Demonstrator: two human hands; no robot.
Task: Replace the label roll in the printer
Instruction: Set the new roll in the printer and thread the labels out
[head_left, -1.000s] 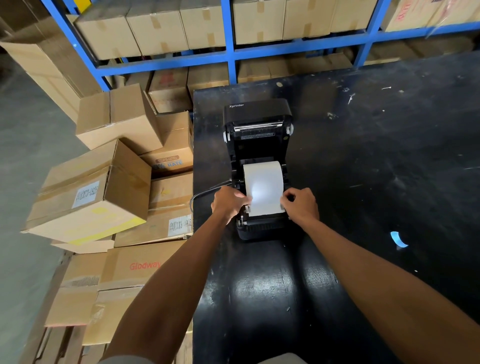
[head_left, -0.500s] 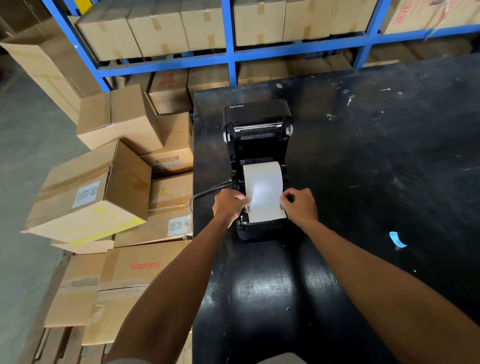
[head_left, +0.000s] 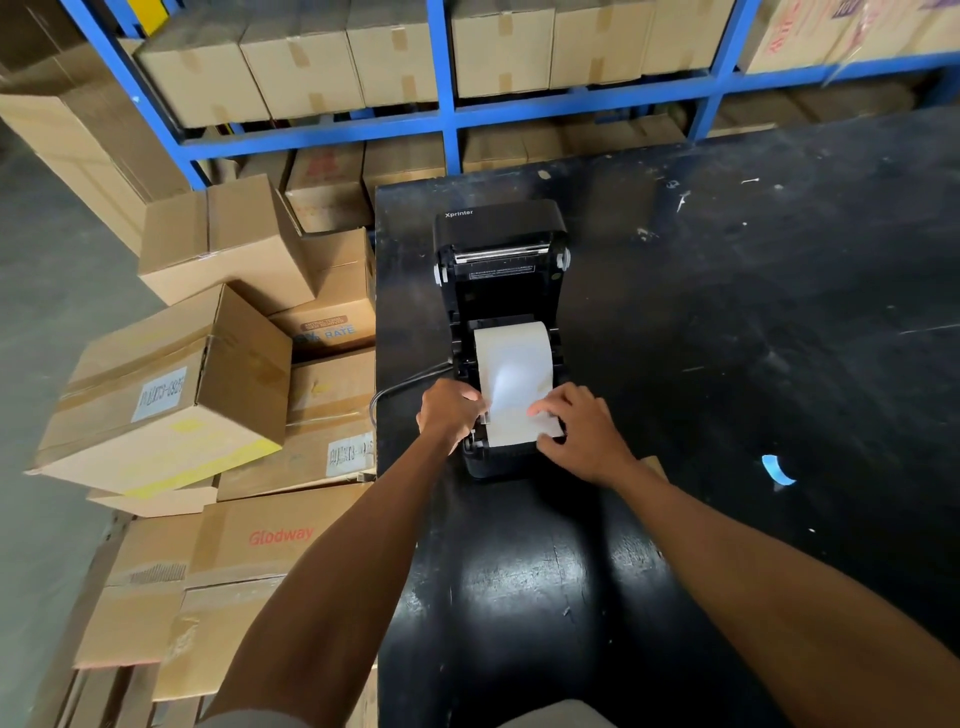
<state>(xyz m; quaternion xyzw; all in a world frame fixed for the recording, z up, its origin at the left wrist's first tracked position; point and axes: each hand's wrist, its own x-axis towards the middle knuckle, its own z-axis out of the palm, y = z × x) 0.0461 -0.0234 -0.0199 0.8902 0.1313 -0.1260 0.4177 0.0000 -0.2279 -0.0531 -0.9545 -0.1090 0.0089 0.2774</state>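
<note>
A black label printer (head_left: 500, 244) stands on the black table (head_left: 727, 322) with its lid swung up and back. Inside its bay sits a white label roll (head_left: 511, 358), and a strip of its paper runs forward over the front of the printer. My left hand (head_left: 449, 410) pinches the strip's left edge. My right hand (head_left: 579, 428) lies with its fingers spread on the strip's right side, pressing it down by the front slot.
A black cable (head_left: 400, 387) leaves the printer's left side over the table edge. Stacked cardboard boxes (head_left: 171, 395) crowd the floor to the left. Blue shelving (head_left: 447, 111) with more boxes stands behind. A blue tape scrap (head_left: 776, 467) lies on the table at right.
The paper strip has been drawn a little further forward. My right hand has gone from a closed grip to spread fingers lying on the paper; my left hand stays at the left edge.
</note>
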